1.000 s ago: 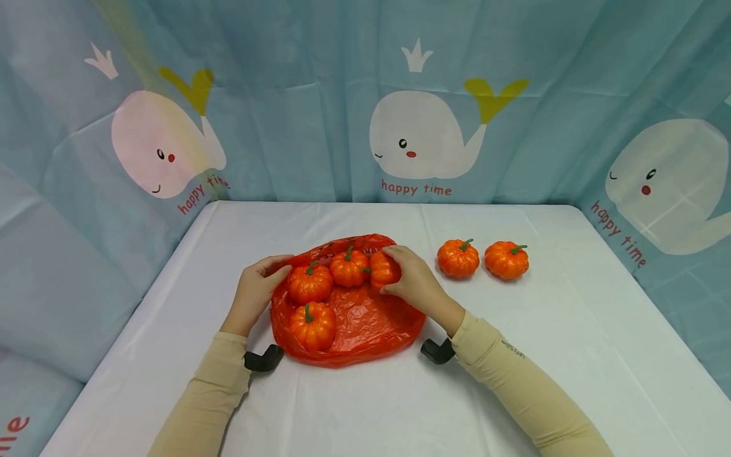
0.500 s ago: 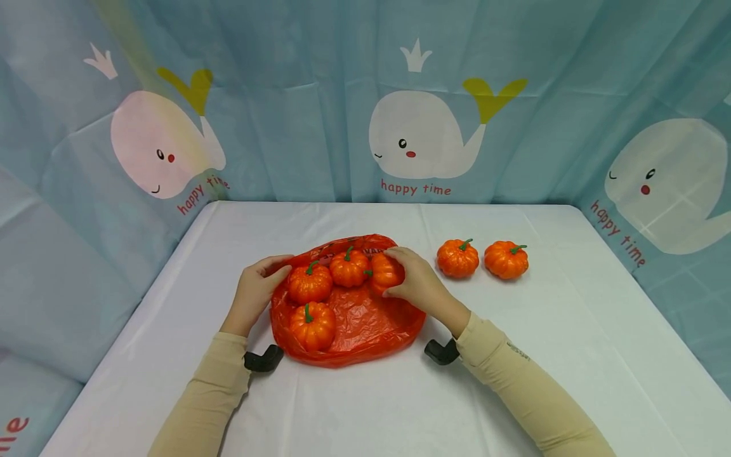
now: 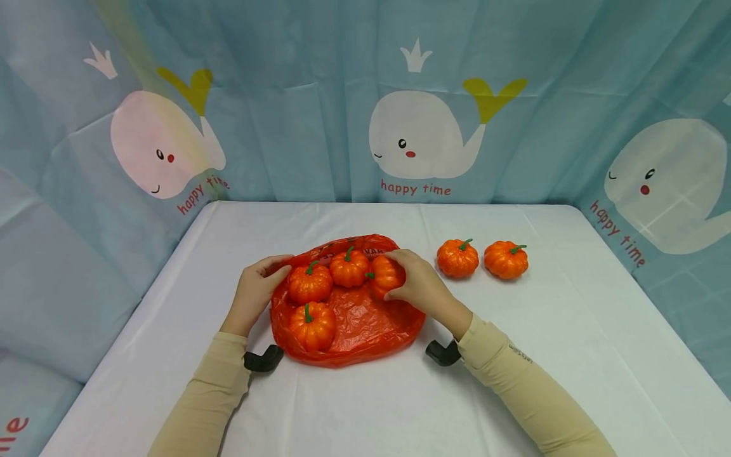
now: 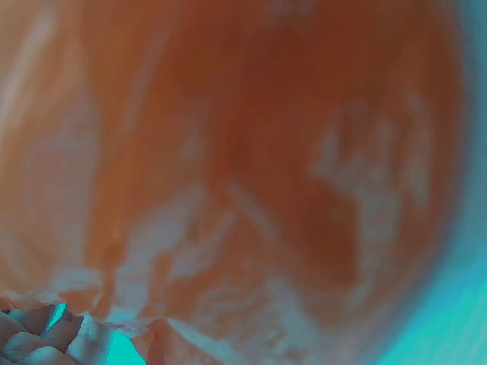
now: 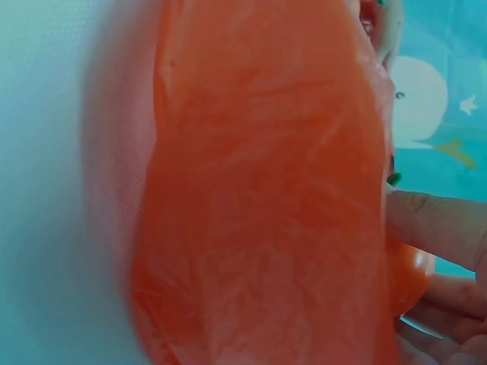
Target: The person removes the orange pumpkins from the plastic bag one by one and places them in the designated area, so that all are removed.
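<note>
A red plastic bag (image 3: 365, 317) lies spread with its mouth facing up. Its upper-left rim is pinched between the thumb and fingers of my left hand (image 3: 255, 292). Over the bag's right side my right hand (image 3: 422, 285) grips a small orange pumpkin (image 3: 386, 277) lying on its side, green stem to the left. Three more sit inside: a back pumpkin (image 3: 349, 268), a left pumpkin (image 3: 310, 283) and a front pumpkin (image 3: 313, 326). The bag's blurred wall (image 4: 251, 152) fills most of the left wrist view. In the right wrist view, my thumb (image 5: 437, 224) shows beside the gripped pumpkin (image 5: 411, 277).
Two more pumpkins stand on the white table (image 3: 354, 412) right of the bag, a nearer pumpkin (image 3: 457, 259) and a farther-right pumpkin (image 3: 506, 260). A blue curtain (image 3: 285, 127) with whale prints hangs behind and at both sides. Black wrist mounts (image 3: 264, 359) project below the hands.
My right hand has shifted slightly to the right with the gripped pumpkin, showing a bit more of the bag's print behind it. The left hand has stayed at the rim.
</note>
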A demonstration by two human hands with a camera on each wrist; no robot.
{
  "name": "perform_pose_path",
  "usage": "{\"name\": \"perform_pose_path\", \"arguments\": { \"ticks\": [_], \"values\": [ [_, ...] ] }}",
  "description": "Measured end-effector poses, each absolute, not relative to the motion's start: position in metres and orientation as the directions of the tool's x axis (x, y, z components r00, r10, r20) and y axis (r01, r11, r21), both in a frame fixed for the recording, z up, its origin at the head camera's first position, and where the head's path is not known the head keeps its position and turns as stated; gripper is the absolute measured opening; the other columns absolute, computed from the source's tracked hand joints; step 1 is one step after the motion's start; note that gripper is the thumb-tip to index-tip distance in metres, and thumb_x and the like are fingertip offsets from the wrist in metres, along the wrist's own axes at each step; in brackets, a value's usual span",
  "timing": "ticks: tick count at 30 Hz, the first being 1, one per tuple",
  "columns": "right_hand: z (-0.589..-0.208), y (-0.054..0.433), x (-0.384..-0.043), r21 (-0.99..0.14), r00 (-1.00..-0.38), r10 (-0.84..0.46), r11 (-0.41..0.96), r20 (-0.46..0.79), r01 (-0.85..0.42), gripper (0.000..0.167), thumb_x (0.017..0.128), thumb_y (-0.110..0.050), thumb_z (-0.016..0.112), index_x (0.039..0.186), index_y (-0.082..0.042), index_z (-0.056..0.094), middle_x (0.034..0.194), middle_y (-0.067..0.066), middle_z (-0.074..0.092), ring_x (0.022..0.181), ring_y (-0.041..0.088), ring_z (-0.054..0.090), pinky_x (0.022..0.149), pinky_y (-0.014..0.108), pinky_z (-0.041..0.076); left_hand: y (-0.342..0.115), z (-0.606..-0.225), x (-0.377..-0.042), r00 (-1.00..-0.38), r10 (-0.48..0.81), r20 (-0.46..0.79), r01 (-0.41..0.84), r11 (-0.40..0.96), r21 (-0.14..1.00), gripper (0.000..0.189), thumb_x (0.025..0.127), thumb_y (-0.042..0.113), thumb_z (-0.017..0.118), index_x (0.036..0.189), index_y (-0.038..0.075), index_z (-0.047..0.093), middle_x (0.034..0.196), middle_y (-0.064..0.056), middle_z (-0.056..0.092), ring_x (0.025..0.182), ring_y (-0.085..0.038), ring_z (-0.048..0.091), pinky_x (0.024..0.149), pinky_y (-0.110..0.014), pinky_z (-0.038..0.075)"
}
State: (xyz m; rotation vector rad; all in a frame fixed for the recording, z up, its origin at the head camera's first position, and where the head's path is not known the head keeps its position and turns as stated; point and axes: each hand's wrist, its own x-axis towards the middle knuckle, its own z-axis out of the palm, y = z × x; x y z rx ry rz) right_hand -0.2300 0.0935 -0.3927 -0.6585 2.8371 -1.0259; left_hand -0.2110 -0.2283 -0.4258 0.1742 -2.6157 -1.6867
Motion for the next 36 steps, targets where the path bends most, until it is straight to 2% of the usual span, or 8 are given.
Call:
{"name": "perform_pose_path", "arguments": {
  "ticks": [12, 23, 30, 36],
  "values": [
    [-0.393, 0.094, -0.226, -0.616, -0.903, -0.414, 0.685, 0.111, -0.39, 0.078, 0.073, -0.014, 0.089, 0.142, -0.005, 0.053, 0.143, 0.013, 0.054, 0.131, 0.032, 0.053, 0.11, 0.048, 0.046, -0.227, -0.424, -0.211, -0.993, -0.109, -0.054, -0.094, 0.401, 0.911, 0.046, 0.1, 0.04, 0.058, 0.136, 0.011, 0.06, 0.139, -0.01, 0.061, 0.13, -0.024, 0.053, 0.101, -0.021, 0.05],
    [-0.394, 0.102, -0.22, -0.651, -0.917, -0.372, 0.661, 0.146, -0.372, 0.078, 0.073, -0.018, 0.089, 0.141, -0.008, 0.054, 0.145, 0.011, 0.054, 0.134, 0.032, 0.051, 0.111, 0.05, 0.045, -0.228, -0.424, -0.211, -0.993, -0.106, -0.044, -0.084, 0.408, 0.909, 0.046, 0.1, 0.04, 0.058, 0.135, 0.011, 0.061, 0.138, -0.011, 0.061, 0.129, -0.024, 0.054, 0.104, -0.026, 0.05],
    [-0.392, 0.11, -0.212, -0.703, -0.918, -0.33, 0.599, 0.219, -0.383, 0.078, 0.071, -0.02, 0.09, 0.14, -0.011, 0.056, 0.145, 0.01, 0.054, 0.135, 0.031, 0.05, 0.11, 0.049, 0.046, -0.227, -0.423, -0.21, -0.994, -0.101, -0.044, -0.081, 0.405, 0.911, 0.043, 0.101, 0.036, 0.058, 0.135, 0.01, 0.061, 0.137, -0.012, 0.061, 0.13, -0.025, 0.054, 0.108, -0.038, 0.048],
    [-0.389, 0.118, -0.207, -0.762, -0.915, -0.319, 0.52, 0.246, -0.386, 0.078, 0.071, -0.018, 0.09, 0.14, -0.011, 0.055, 0.144, 0.009, 0.054, 0.133, 0.029, 0.053, 0.104, 0.043, 0.051, -0.227, -0.423, -0.211, -0.994, -0.102, -0.048, -0.086, 0.408, 0.909, 0.044, 0.1, 0.037, 0.058, 0.135, 0.01, 0.061, 0.138, -0.011, 0.061, 0.13, -0.025, 0.054, 0.107, -0.034, 0.049]
  ]
}}
